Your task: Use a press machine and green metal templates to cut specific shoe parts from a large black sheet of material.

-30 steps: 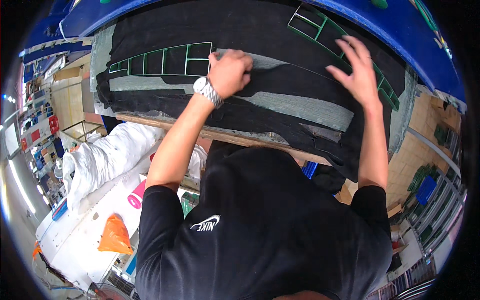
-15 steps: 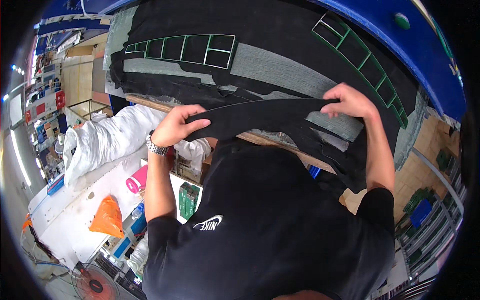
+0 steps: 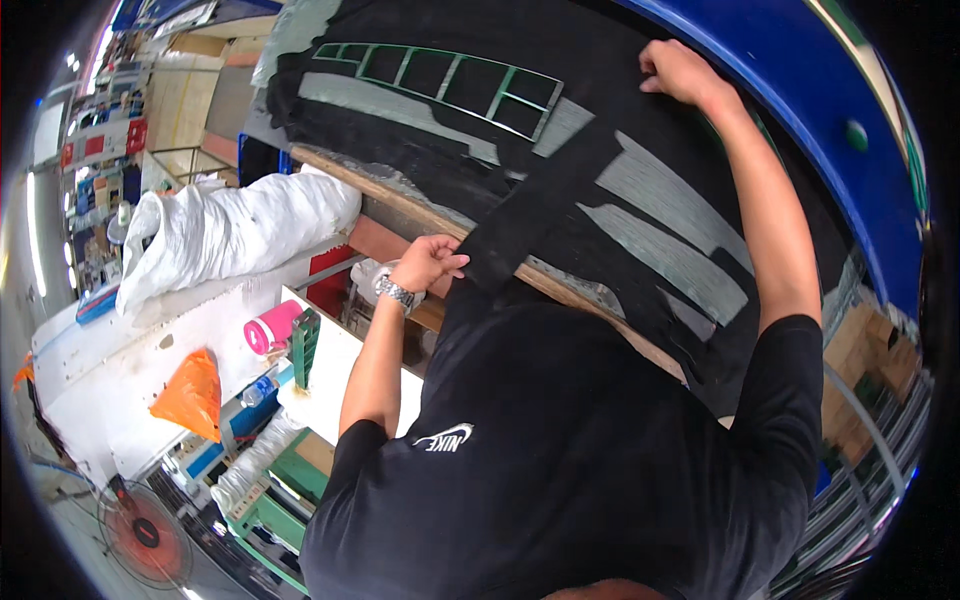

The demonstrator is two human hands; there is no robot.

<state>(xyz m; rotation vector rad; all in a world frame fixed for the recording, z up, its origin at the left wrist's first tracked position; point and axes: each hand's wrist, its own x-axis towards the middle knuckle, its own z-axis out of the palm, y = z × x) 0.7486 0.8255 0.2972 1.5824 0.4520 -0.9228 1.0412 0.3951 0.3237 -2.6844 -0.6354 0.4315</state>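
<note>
My left hand (image 3: 428, 266), with a metal watch on its wrist, is closed in a pinch on the near end of a black fabric strip (image 3: 535, 210). The strip slants up and right over the work table's front edge. My right hand (image 3: 682, 72) reaches far over the table, fingers curled closed, at the strip's far end, which blends into the black fabric sheet (image 3: 400, 140) beneath. On that sheet lies a long green-sided metal frame-shaped cutting die (image 3: 450, 75). Pale grey board (image 3: 660, 180) shows through cut-outs between the hands.
A blue machine beam (image 3: 800, 90) curves along the far right. The table's wooden edge (image 3: 380, 190) runs before my body. Left are a white sack (image 3: 250, 220), a pink tumbler (image 3: 272, 328), an orange bag (image 3: 190, 395) and a fan (image 3: 146, 532).
My right hand has moved up and away across the table. The left hand has come lower and right, so the strip now slants instead of lying level. The whole view has shifted.
</note>
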